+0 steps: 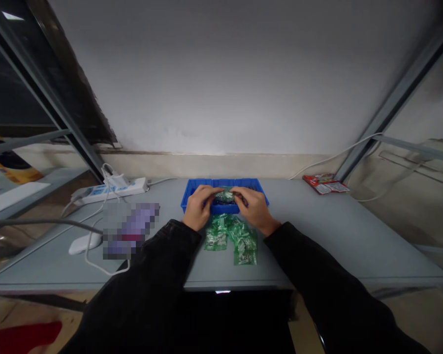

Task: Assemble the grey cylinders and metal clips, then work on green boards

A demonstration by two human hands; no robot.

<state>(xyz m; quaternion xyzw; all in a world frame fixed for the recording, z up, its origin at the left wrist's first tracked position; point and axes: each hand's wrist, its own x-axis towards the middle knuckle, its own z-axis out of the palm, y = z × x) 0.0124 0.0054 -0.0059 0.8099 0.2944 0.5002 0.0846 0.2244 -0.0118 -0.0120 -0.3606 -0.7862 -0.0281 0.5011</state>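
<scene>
A small plastic bag (224,196) is held up at the centre of the work, over the blue tray (225,209). It is see-through with a green tint, crinkled, and catches whitish glints along its face. The part in sight is stretched sideways, its long axis running from nine o'clock to three o'clock; both ends vanish behind fingers.

The left hand (198,207) pinches the bag's nine o'clock end between thumb and fingers, and the right hand (256,211) pinches the three o'clock end in the same manner, each with its wrist towards the table's near edge.

The tray also lies lengthwise from nine to three, with dividers along its far side. Small dark pieces seem to lie in it, though the hands cover much of the inside.

At six o'clock from the held bag, just beside the tray's near wall, a heap of green bags (245,246) rests on the grey table (299,236). Shiny slender pieces show through the plastic, and the nearest bag points towards six. Well apart are a white power strip (133,187) at nine and a red packet (327,185) at three.
</scene>
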